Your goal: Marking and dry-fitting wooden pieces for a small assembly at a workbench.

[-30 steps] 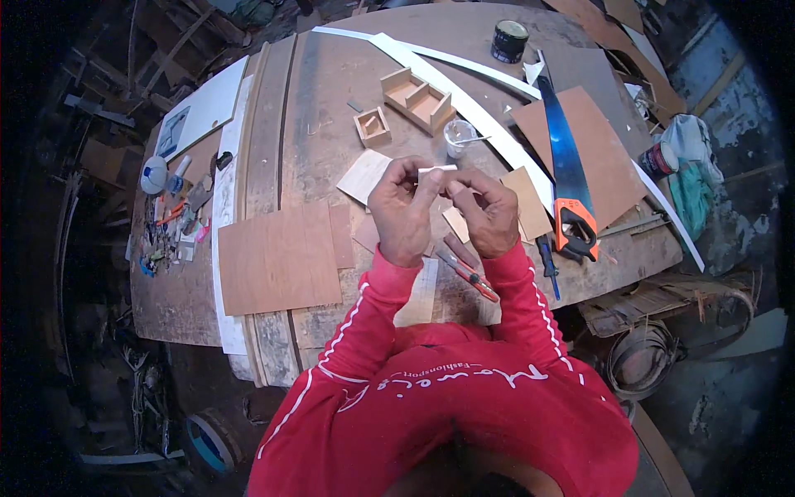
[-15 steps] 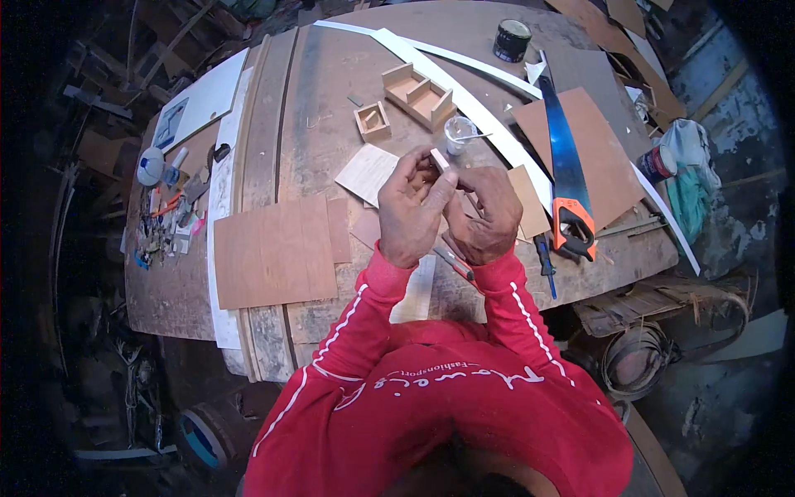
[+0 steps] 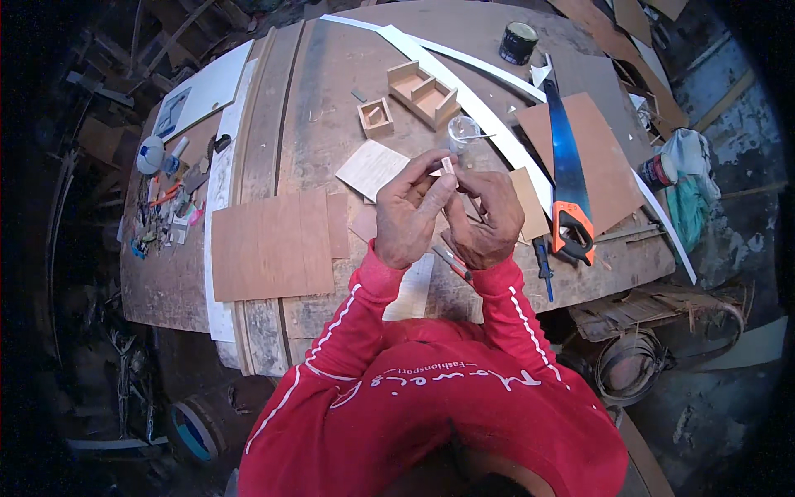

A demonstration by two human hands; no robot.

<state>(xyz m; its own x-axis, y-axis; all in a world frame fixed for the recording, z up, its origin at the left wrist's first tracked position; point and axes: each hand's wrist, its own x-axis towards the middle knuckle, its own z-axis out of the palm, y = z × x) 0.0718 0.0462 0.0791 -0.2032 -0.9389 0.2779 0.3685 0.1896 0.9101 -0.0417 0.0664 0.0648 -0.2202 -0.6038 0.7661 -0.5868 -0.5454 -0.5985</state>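
Both my hands are raised together over the round wooden workbench (image 3: 315, 91). My left hand (image 3: 410, 211) pinches a small pale wooden piece (image 3: 448, 165) between thumb and fingertips. My right hand (image 3: 489, 219) is closed beside it, its fingers touching the same piece and gripping a thin stick-like tool that points toward it. Under my hands lie thin plywood squares (image 3: 373, 168). Beyond them stand a small open wooden box (image 3: 375, 118) and a larger two-compartment wooden box (image 3: 423, 91).
A blue handsaw with an orange handle (image 3: 566, 178) lies on a brown board at the right. A dark tin (image 3: 518, 42) stands at the back, and a long white curved strip (image 3: 489, 112) crosses the bench. A plywood sheet (image 3: 273, 244) lies left. Hand tools clutter the far left edge (image 3: 161, 207).
My hands have drawn closer together around the small wooden piece and shifted slightly toward the bench's middle. Nothing on the bench has moved.
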